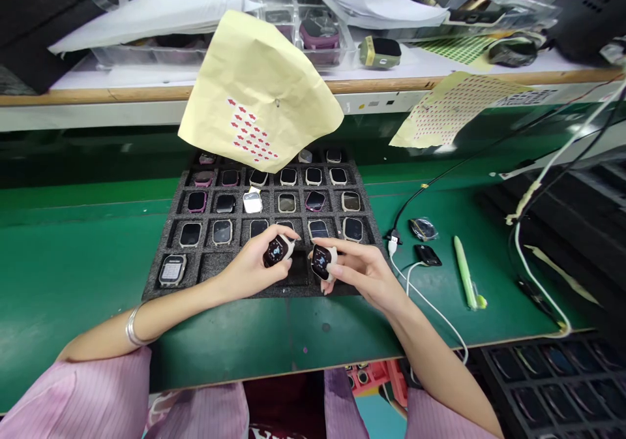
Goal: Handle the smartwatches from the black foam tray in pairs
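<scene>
Both hands are raised over the near rows of a black foam tray. In my left hand is a smartwatch case, gripped by its edges between thumb and fingers, its dark screen lit with a dial. My right hand pinches a second smartwatch case, light-framed, whose screen also glows. The two cases are a short gap apart. Several strapless watches lie in the tray's compartments; one at the near left shows a lit white screen. The fingers partly cover the compartments below.
Yellow sticker sheets hang from the shelf edge over the tray's back. To the right lie a white cable, a black charging pad, a wrapped black item and a green pen. Another watch tray sits lower right.
</scene>
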Demonstrator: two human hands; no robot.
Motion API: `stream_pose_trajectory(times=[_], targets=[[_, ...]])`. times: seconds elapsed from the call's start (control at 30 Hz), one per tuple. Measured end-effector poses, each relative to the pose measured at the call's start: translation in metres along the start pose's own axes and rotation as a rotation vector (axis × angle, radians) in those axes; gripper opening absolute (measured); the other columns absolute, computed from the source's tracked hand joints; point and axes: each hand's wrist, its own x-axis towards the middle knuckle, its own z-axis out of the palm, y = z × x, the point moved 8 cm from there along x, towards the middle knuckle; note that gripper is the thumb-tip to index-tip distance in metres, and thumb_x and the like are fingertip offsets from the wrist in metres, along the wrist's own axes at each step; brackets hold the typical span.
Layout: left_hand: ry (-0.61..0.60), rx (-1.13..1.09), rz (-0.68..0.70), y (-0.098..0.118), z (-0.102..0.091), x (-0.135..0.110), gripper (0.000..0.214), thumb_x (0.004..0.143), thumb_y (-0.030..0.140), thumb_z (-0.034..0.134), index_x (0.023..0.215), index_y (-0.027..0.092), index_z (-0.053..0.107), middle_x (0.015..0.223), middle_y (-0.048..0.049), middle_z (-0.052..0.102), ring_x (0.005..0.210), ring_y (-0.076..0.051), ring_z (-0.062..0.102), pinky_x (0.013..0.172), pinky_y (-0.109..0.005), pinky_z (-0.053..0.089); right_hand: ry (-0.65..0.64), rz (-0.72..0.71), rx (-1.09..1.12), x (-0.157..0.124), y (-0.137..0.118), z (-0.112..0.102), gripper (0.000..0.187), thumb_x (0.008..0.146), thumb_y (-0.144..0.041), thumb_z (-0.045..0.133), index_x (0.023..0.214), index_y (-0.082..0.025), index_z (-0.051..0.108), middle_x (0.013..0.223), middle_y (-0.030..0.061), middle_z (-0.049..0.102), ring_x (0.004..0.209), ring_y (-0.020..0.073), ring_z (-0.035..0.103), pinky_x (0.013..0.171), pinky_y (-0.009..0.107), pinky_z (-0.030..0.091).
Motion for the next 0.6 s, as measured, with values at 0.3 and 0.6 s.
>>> stream_pose_trajectory(times=[0.3,0.6], targets=[[-0.003,0.028,-0.020,-0.006,0.001,0.002,0.035,0.082,0.014,0.054,0.117,0.019,0.048,0.090,-0.0004,0.054,0.077,-0.014,0.051,0.067,-0.024,0.040,-0.008,0.000,0.016,0.005,0.007,0.003,0.045,0.085,-0.025,0.070,0.127,-0.017,0.059,0.080,0.0043,0.067,0.066,0.0177,0.067,0.056,0.029,0.059],[0.031,0.006,-0.059,-0.012,-0.001,0.002,0.033,0.082,0.017,0.056,0.115,0.019,0.049,0.092,-0.0013,0.055,0.084,-0.016,0.053,0.074,-0.027,0.043,-0.048,0.026,-0.005,0.006,0.012,0.008,0.044,0.087,-0.026,0.066,0.129,-0.016,0.057,0.083,0.0050,0.066,0.066,0.0169,0.066,0.053,0.026,0.058]])
